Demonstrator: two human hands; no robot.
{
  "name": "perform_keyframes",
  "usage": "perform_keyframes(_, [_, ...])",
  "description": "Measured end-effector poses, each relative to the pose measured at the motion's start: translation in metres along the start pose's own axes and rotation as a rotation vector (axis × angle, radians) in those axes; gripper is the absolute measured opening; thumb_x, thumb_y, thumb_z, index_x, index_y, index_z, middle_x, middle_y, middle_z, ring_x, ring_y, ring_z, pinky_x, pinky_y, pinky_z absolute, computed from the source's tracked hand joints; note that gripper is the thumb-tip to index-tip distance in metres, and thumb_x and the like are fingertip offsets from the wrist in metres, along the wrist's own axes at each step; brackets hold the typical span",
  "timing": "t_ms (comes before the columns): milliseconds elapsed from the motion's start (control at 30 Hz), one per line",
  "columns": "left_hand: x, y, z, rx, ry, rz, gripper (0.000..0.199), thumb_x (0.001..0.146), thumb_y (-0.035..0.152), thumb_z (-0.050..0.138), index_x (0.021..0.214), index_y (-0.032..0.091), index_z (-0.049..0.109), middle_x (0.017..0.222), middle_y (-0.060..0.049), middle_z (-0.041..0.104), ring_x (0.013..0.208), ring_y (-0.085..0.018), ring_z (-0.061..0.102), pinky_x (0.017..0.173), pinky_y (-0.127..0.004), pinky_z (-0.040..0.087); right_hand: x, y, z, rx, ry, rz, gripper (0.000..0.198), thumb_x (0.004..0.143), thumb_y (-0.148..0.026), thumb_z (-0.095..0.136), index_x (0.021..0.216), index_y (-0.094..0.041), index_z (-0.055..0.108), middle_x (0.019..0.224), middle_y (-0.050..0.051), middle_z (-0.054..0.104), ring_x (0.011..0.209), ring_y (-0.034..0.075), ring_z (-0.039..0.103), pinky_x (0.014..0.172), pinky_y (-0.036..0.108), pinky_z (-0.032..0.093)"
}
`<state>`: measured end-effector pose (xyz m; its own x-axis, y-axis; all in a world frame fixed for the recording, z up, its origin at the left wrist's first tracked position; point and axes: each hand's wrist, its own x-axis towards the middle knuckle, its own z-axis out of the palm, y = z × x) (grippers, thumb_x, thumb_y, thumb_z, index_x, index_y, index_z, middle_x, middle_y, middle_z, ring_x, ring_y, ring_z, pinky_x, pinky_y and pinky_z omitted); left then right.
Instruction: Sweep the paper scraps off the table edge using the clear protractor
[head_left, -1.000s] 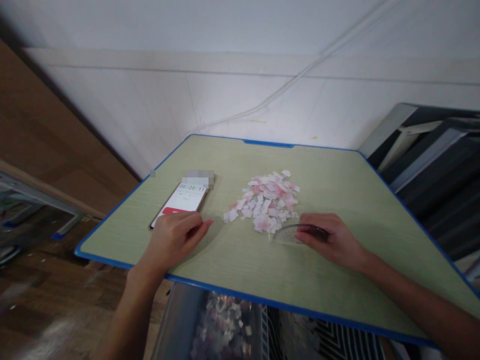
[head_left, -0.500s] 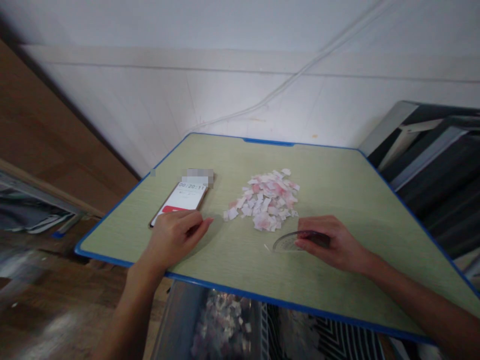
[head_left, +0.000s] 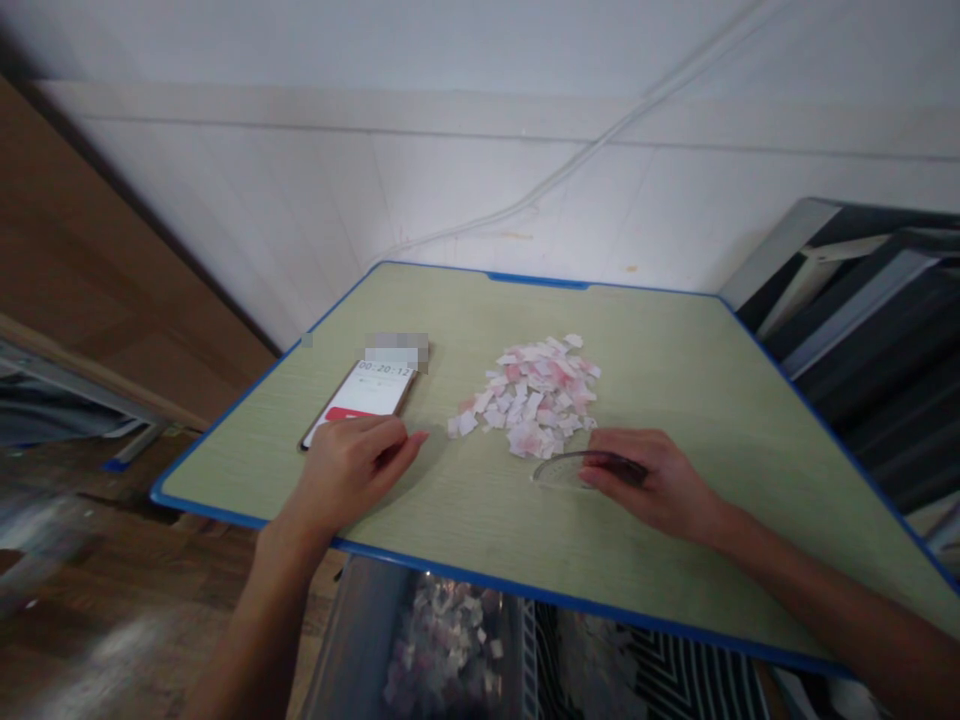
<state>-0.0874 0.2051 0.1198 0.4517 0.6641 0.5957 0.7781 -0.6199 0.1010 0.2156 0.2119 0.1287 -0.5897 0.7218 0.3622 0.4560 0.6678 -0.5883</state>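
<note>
With twelve o'clock toward the wall point(head_left: 300, 180) and the pile of paper scraps point(head_left: 536, 400) as the dial's centre, the pile sits on the pale green table point(head_left: 675, 380), white and pink bits overlapping so that the lower ones are hidden. At four o'clock the right hand point(head_left: 652, 480) pinches a see-through protractor point(head_left: 559, 468) between thumb and fingers; its curved rim shows, but the end inside the grip is covered and its markings are too faint to read. The protractor's free end is at about five to six o'clock, just beside the pile; whether its edge touches the table is hard to tell. Between eight and nine o'clock lies the left hand point(head_left: 352, 465), its fingers curled under and thumb pointing toward the pile; the palm is out of sight, so I cannot tell whether it holds anything. It hides the near end of the phone point(head_left: 367, 395) at nine o'clock, including part of a red button; the timer reads 00:20:12, and the phone's far end is masked by grey blocks. Toward seven o'clock, below the table edge, a clear plastic box point(head_left: 356, 620) holds more scraps, blurred and cut off by the frame. At five o'clock the striped cloth point(head_left: 697, 670) is also partly covered by the table.
</note>
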Motion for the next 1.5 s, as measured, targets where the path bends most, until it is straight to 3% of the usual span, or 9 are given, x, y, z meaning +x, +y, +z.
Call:
perform_keyframes(233, [-0.001,0.000,0.000,0.001,-0.012,-0.007,0.039,0.088,0.024,0.047,0.051,0.019,0.038,0.045,0.007,0.034,0.040,-0.006,0.035,0.042,-0.023,0.023,-0.001,0.001,-0.007,-0.070,0.058,0.030,0.020,0.083,-0.018,0.052,0.063,-0.017,0.050,0.053,-0.002,0.047,0.045,0.008,0.041,0.042,0.019,0.032])
perform_keyframes(767, [0.000,0.000,0.000,-0.016,-0.017,-0.024,0.039,0.088,0.024,0.047,0.050,0.019,0.041,0.044,0.007,0.034,0.039,-0.006,0.035,0.042,-0.023,0.024,0.001,0.003,-0.018,-0.134,0.018,0.038,0.021,0.083,-0.018,0.052,0.063,-0.018,0.048,0.051,-0.004,0.044,0.043,0.008,0.038,0.042,0.020,0.029])
perform_keyframes(1033, [0.001,0.001,0.000,-0.013,-0.028,-0.045,0.040,0.088,0.027,0.046,0.049,0.019,0.040,0.043,0.007,0.036,0.039,-0.007,0.034,0.042,-0.023,0.023,-0.005,0.004,-0.045,-0.180,-0.192,-0.030,0.025,0.086,-0.021,0.050,0.062,-0.018,0.048,0.053,-0.003,0.045,0.047,0.009,0.043,0.046,0.023,0.029])
perform_keyframes(1333, [0.001,0.001,-0.001,0.003,-0.024,-0.031,0.040,0.088,0.027,0.046,0.048,0.019,0.041,0.043,0.007,0.035,0.038,-0.006,0.034,0.042,-0.022,0.023,-0.011,0.007,-0.069,-0.163,-0.326,0.031,0.029,0.086,-0.023,0.051,0.058,-0.019,0.046,0.050,-0.004,0.042,0.043,0.008,0.041,0.042,0.023,0.026])
perform_keyframes(1500, [0.002,0.001,-0.001,-0.006,-0.018,-0.020,0.040,0.087,0.026,0.047,0.048,0.018,0.040,0.043,0.007,0.033,0.037,-0.006,0.033,0.041,-0.022,0.023,-0.011,0.000,-0.071,-0.102,-0.414,0.066,0.030,0.085,-0.023,0.051,0.055,-0.018,0.046,0.049,-0.004,0.040,0.044,0.009,0.041,0.042,0.022,0.027])
